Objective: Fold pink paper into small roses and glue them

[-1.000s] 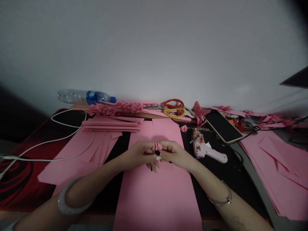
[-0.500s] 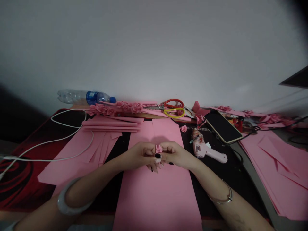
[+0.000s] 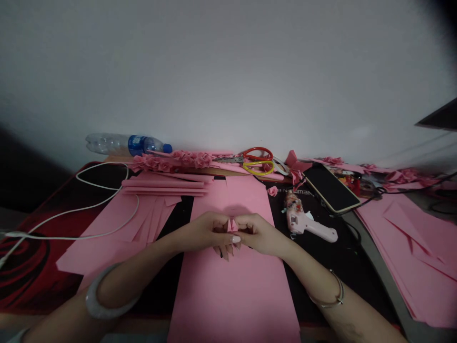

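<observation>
Between my fingertips is a small folded pink paper flower, partly hidden by the thumbs. My left hand pinches it from the left, its pale-nailed thumb lying across the front. From the right, my right hand grips the same piece, fingers curled and touching the left ones. Both hands are over a long sheet of pink paper. Right of my right hand lies a pale pink glue gun on the black mat, with a small pink paper rose behind it.
Rolled pink paper tubes and loose pink sheets lie at left, crossed by a white cable. Along the wall are a plastic bottle, paper roses and scissors. A phone and pink paper stack are at right.
My fingers have shifted around the paper flower, which turned slightly and moved a little left and down. The right thumb's dark nail no longer shows. Surrounding things stay put.
</observation>
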`<state>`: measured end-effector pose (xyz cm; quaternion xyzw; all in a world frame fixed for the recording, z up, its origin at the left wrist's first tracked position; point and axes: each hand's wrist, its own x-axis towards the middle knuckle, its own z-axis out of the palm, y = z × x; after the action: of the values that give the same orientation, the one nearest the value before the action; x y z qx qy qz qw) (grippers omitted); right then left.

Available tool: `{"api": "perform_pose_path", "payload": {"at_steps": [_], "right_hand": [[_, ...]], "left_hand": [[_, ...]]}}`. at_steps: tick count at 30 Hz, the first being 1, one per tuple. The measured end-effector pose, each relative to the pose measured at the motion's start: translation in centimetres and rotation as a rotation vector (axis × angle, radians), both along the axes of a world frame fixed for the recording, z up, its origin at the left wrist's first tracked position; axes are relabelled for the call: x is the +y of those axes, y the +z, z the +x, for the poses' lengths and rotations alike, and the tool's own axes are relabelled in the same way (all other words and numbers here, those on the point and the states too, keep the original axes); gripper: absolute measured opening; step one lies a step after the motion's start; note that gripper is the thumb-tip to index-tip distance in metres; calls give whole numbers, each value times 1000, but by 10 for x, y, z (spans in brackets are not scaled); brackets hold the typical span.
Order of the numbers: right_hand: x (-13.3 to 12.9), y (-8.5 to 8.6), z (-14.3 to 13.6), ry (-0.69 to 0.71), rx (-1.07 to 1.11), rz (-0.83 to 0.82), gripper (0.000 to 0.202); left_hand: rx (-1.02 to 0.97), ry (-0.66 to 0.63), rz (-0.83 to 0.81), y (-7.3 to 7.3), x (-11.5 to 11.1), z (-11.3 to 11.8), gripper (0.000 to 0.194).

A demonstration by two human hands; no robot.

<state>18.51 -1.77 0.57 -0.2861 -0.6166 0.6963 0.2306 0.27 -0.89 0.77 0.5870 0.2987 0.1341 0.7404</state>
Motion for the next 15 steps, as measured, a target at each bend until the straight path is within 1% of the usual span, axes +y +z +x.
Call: {"api": "perform_pose_path", "payload": {"at_steps": [5, 11, 15], "right_hand": [[-1, -2, 1, 37, -9, 33, 24], [0, 2, 1, 64, -6, 27, 21], [0, 1, 1, 97, 1, 14, 16]], "left_hand": [[33, -22, -9, 3, 1, -1, 27], [14, -39, -28, -1, 0, -2, 28], [11, -41, -36, -2, 0, -3, 28]]}}
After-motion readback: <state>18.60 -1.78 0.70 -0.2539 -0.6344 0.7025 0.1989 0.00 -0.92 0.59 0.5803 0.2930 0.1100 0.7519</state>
